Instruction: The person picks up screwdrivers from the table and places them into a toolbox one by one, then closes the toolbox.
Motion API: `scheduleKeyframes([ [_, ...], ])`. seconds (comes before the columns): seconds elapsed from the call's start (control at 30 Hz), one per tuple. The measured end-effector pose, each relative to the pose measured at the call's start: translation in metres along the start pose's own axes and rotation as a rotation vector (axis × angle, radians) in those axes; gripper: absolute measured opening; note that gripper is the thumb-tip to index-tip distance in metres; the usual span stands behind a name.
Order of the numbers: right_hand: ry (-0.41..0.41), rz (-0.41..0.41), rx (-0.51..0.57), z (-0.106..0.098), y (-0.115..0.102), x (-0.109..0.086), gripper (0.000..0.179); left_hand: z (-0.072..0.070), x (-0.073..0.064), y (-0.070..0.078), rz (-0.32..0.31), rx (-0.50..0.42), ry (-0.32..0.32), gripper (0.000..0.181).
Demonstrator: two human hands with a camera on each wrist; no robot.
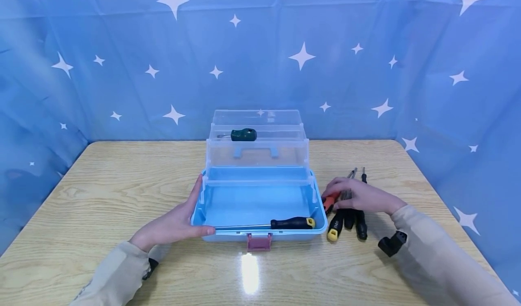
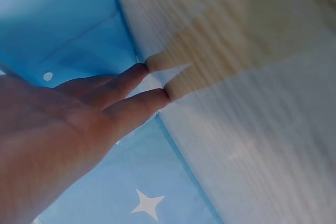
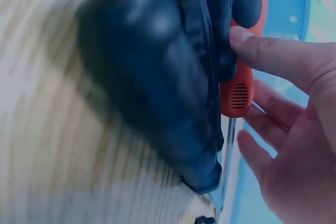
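Observation:
An open light-blue toolbox (image 1: 256, 202) with a clear tiered lid stands mid-table. My left hand (image 1: 179, 220) rests against its left side, fingers extended and thumb at the front rim by the shaft end of a black and yellow screwdriver (image 1: 291, 223) lying in the box. In the left wrist view, the left hand (image 2: 79, 108) has straight fingers against the box. To the right of the box, my right hand (image 1: 360, 195) pinches an orange and black screwdriver (image 3: 240, 95) between thumb and fingers. Its handle (image 1: 329, 202) is partly hidden by the hand.
Several dark-handled screwdrivers lie bunched beside the right hand, among them a yellow-ended one (image 1: 334, 227) and a black one (image 1: 361, 227). A green screwdriver (image 1: 243, 135) lies in the clear lid tray (image 1: 256, 161). A blue starred curtain (image 1: 260, 48) backs the wooden table (image 1: 134, 184).

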State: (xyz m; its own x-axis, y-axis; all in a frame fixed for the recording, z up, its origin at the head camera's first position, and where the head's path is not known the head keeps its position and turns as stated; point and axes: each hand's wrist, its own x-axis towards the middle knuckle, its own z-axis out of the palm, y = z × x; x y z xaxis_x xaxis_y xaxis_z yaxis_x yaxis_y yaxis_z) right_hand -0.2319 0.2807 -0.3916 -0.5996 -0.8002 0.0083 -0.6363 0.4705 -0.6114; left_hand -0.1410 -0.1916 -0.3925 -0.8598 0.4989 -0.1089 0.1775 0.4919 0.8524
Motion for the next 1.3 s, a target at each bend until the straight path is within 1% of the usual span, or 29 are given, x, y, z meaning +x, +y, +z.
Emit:
scheduleKeyframes([
  [0.13, 0.036, 0.001, 0.007, -0.002, 0.005, -0.003, 0.028, 0.000, 0.000, 0.000, -0.005, -0.011, -0.001, 0.120],
  [0.2, 0.045, 0.019, 0.019, -0.004, 0.006, -0.004, 0.028, 0.000, 0.000, 0.001, -0.008, -0.012, -0.001, 0.119],
  [0.37, 0.047, 0.071, 0.045, -0.006, 0.006, -0.006, 0.029, 0.000, 0.000, 0.001, -0.012, -0.008, -0.001, 0.119],
  [0.57, 0.050, 0.112, 0.017, -0.010, 0.002, -0.009, 0.030, 0.000, 0.000, 0.001, -0.010, 0.002, 0.000, 0.119],
  [0.77, 0.119, 0.165, -0.008, -0.019, 0.002, -0.017, 0.028, 0.000, 0.000, 0.001, -0.004, -0.007, -0.004, 0.119],
  [0.9, 0.144, 0.174, -0.007, -0.023, 0.001, -0.022, 0.028, 0.000, 0.000, 0.001, -0.001, -0.008, -0.006, 0.119],
  [1.03, 0.149, 0.181, -0.003, -0.027, -0.001, -0.024, 0.028, 0.000, 0.000, 0.001, -0.002, -0.013, -0.007, 0.120],
  [1.2, 0.149, 0.211, 0.035, -0.030, -0.005, -0.026, 0.029, 0.000, 0.000, 0.001, -0.003, -0.023, -0.006, 0.120],
  [1.3, 0.157, 0.211, 0.040, -0.031, -0.007, -0.028, 0.030, 0.001, 0.000, 0.001, -0.002, -0.024, -0.004, 0.120],
])
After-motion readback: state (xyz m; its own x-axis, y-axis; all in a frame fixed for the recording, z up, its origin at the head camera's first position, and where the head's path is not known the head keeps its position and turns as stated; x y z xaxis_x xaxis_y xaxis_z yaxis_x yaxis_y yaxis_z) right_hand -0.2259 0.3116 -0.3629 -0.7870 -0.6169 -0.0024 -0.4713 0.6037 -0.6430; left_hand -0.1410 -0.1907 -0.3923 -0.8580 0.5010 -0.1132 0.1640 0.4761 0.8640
